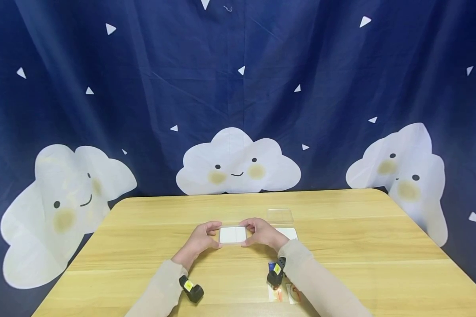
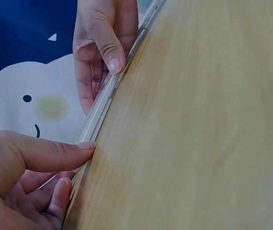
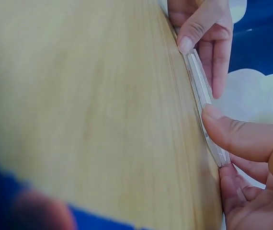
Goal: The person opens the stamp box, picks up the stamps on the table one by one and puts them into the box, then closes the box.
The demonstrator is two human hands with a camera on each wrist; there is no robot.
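thin white case (image 1: 232, 234) lies flat at mid-table (image 1: 341, 264) | left hand (image 1: 201, 239) pinches its left end, right hand (image 1: 263, 232) its right end | likely light, stiff, slick plastic; edges give the surest hold

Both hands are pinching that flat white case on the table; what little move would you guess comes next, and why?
Probably prying its halves apart. The left hand and right hand pinch opposite ends of the white case, thumb tips on its edge seam, and it looks closed on the table.
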